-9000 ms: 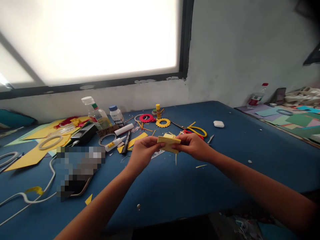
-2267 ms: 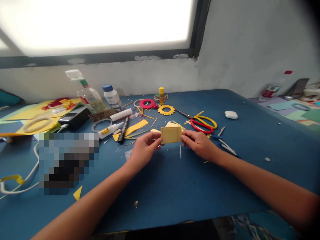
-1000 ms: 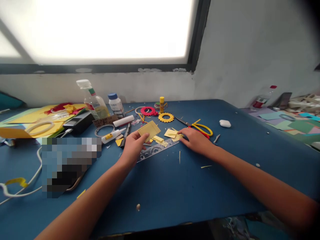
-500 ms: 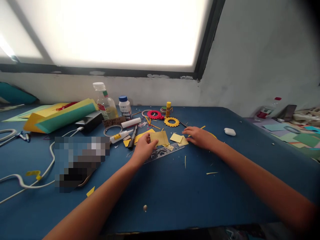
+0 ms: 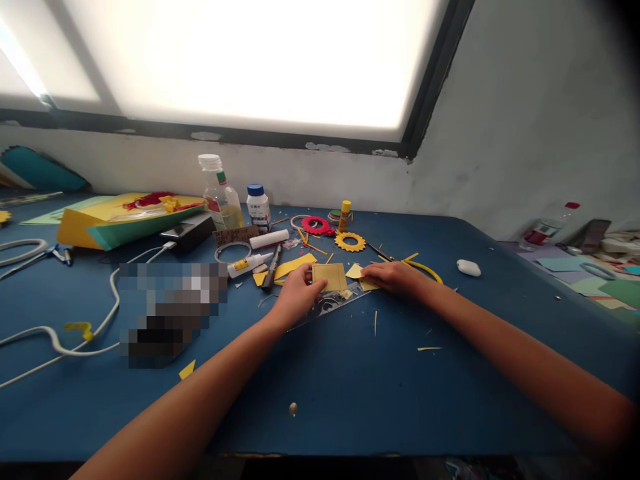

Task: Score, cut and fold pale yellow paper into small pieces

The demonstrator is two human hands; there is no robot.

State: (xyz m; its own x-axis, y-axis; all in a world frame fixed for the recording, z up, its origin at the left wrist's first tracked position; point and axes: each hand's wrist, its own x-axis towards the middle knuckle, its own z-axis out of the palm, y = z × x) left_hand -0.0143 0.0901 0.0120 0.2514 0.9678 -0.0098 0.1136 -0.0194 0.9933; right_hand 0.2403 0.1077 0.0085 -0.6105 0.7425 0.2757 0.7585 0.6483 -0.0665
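Print on blue-capped bottle [image 5: 259, 212], writing on brown card [image 5: 235, 236], label on white tube [image 5: 246, 266], all too small to read

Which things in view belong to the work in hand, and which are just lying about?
Part of it, judging by the hands:
- yellow card rectangle, in the left hand
- small yellow piece, at the right hand's fingertips
- probably the clear ruler, just below

Apparently just lying about:
- white case
- blue-capped bottle
- white cable
- red ring
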